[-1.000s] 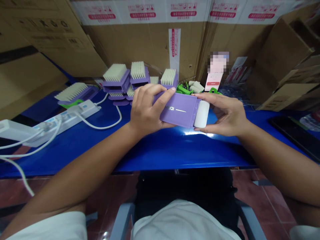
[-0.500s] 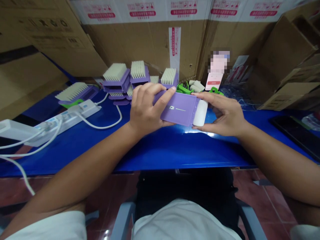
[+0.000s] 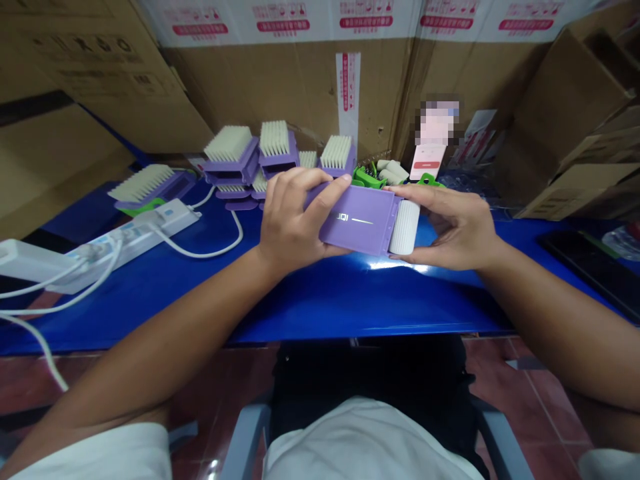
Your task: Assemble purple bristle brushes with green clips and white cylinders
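Observation:
Both hands hold one purple rectangular device with a white ribbed roller at its right end, a little above the blue table. My left hand wraps the device's left end, fingers over its top. My right hand cups the right end, with thumb and fingers around the roller. A white line and small mark show on the device's upper face.
Several purple brushes with cream bristles are piled behind the hands, with green parts and white rollers beside them. A white power strip with cables lies at the left. A black phone lies at the right. Cardboard boxes wall the back.
The held device has barely shifted: it rose slightly half a second ago and is back down a touch now. Both hands keep the same grip.

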The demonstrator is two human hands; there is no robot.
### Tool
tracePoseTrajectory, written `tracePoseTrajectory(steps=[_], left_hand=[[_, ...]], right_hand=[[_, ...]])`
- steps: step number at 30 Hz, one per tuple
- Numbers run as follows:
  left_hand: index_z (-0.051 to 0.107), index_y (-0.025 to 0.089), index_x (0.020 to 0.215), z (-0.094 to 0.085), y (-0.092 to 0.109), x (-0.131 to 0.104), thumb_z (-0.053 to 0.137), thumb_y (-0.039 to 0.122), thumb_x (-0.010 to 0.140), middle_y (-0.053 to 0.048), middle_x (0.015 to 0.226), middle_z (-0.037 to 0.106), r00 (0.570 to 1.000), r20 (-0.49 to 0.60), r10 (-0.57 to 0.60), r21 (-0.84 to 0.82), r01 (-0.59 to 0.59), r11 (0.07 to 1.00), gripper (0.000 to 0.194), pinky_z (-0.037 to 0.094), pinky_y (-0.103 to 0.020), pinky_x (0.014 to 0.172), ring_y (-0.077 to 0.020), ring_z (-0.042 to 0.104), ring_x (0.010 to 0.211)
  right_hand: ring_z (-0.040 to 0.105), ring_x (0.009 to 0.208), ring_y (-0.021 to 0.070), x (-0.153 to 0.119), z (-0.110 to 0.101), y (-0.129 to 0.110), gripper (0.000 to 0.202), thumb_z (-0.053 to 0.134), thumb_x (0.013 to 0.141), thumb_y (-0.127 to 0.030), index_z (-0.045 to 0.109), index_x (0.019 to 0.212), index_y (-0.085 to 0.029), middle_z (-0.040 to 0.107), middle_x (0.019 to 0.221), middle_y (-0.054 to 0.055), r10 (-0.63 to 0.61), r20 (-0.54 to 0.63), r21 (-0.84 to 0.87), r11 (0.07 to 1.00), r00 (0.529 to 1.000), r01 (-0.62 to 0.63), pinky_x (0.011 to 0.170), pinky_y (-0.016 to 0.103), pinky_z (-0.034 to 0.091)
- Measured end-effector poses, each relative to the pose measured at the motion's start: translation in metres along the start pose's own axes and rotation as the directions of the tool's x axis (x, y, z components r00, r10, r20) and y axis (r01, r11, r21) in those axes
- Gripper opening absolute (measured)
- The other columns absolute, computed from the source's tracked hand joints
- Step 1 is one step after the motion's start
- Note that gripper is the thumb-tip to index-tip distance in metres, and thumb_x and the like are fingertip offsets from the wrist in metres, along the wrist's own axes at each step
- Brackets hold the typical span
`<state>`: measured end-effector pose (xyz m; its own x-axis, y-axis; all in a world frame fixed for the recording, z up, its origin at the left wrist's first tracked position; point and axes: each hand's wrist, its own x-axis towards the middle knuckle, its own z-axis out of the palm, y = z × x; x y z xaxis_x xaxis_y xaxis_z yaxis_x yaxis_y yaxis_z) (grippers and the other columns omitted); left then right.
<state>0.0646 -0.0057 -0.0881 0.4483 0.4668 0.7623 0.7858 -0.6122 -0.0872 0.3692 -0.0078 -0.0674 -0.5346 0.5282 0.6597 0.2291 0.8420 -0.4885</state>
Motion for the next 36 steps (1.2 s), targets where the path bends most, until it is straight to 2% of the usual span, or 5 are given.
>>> tracePoseTrajectory(steps=[4,12,20,32,36], left_hand=[[0.065,0.025,0.155,0.004,-0.002,-0.002,0.059,0.096,0.091,-0.02,0.139,0.067,1.0,-0.021,-0.004,0.007,0.004,1.0,0.096,0.043,-0.063,0.119,-0.0438,0.061,0.135],[0.06,0.025,0.161,0.007,-0.005,-0.004,0.056,0.099,0.091,-0.02,0.14,0.065,0.997,-0.059,0.05,-0.029,-0.052,0.998,0.102,0.043,-0.064,0.118,-0.0439,0.06,0.134],[0.062,0.025,0.16,0.007,-0.007,-0.001,0.063,0.1,0.085,-0.02,0.141,0.065,1.0,-0.022,0.009,-0.037,-0.009,0.999,0.106,0.044,-0.063,0.117,-0.0446,0.06,0.134],[0.062,0.025,0.159,0.005,-0.004,-0.001,0.059,0.096,0.092,-0.019,0.139,0.065,0.999,-0.031,0.022,-0.037,-0.023,0.999,0.097,0.045,-0.062,0.116,-0.0432,0.061,0.133],[0.062,0.025,0.158,0.004,-0.004,-0.001,0.059,0.094,0.093,-0.019,0.14,0.065,0.999,-0.028,0.023,-0.035,-0.024,0.999,0.094,0.045,-0.063,0.115,-0.0435,0.061,0.134]], right_hand=[[0.079,0.132,0.0429,-0.001,0.001,0.01,0.092,0.108,0.071,-0.048,0.072,0.155,-0.04,0.079,0.15,0.005,-0.096,-0.017,0.028,0.995,0.995,0.096,0.119,0.066,0.063],[0.081,0.13,0.0387,0.001,0.001,0.01,0.099,0.108,0.072,-0.036,0.066,0.162,-0.04,0.079,0.151,0.005,-0.186,-0.025,-0.012,0.982,0.982,0.186,0.115,0.058,0.067],[0.072,0.145,0.0404,0.001,-0.002,0.015,0.099,0.107,0.073,-0.039,0.064,0.163,-0.039,0.074,0.159,0.004,-0.119,0.026,0.051,0.992,0.993,0.117,0.123,0.061,0.06],[0.076,0.138,0.044,-0.001,-0.004,0.004,0.091,0.106,0.074,-0.042,0.07,0.158,-0.039,0.077,0.154,0.005,-0.066,0.031,0.006,0.998,0.997,0.066,0.121,0.066,0.062],[0.078,0.135,0.0442,-0.001,-0.004,0.005,0.096,0.107,0.071,-0.042,0.069,0.159,-0.041,0.078,0.153,0.005,-0.119,0.007,0.001,0.993,0.993,0.119,0.117,0.065,0.065]])
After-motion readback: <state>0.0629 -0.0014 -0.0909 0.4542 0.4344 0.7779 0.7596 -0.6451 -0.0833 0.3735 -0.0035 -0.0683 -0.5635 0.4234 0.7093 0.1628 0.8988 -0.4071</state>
